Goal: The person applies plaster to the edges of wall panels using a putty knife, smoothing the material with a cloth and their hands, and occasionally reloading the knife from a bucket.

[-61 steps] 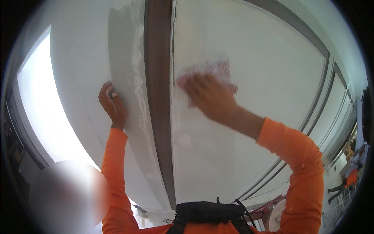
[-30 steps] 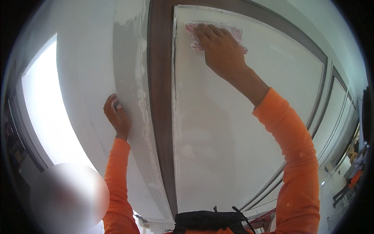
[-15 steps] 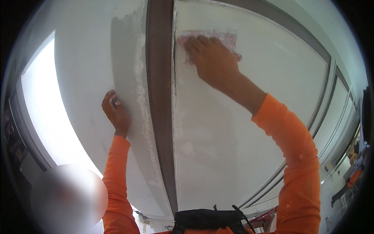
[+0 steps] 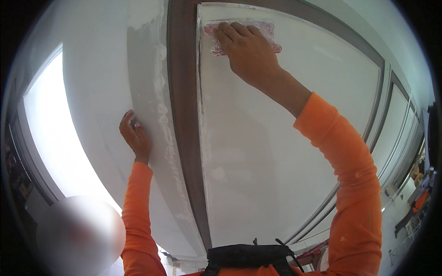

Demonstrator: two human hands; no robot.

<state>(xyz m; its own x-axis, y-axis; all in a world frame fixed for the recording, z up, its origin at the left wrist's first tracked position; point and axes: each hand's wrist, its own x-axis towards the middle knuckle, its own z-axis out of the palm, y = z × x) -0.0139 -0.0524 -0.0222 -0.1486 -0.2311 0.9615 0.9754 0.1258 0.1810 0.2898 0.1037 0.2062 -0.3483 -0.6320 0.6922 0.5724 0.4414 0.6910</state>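
High on a pale panel [image 4: 294, 115], my right hand [image 4: 251, 53] is closed around a flat red sanding block [image 4: 267, 30] smeared with white. The block lies against the panel just right of a brown upright post [image 4: 184, 124], below the panel's top edge. Left of the post, my left hand [image 4: 136, 135] is beside a pale wall with a grey patched strip [image 4: 142, 69]. Its fingers are curled toward the thumb; what may be between them is too small and dark to make out. Both arms wear orange sleeves.
A bright opening [image 4: 50, 110] is at the far left. Rough white filler [image 4: 163, 115] runs down beside the post. A black bag [image 4: 248, 255] hangs at my chest. More framed panels [image 4: 391, 124] stand at right, with scattered items [image 4: 419, 202] beyond.
My right hand has moved up the panel with the sanding block, nearer its top edge. My left hand has stayed almost in place, and the view has shifted slightly.
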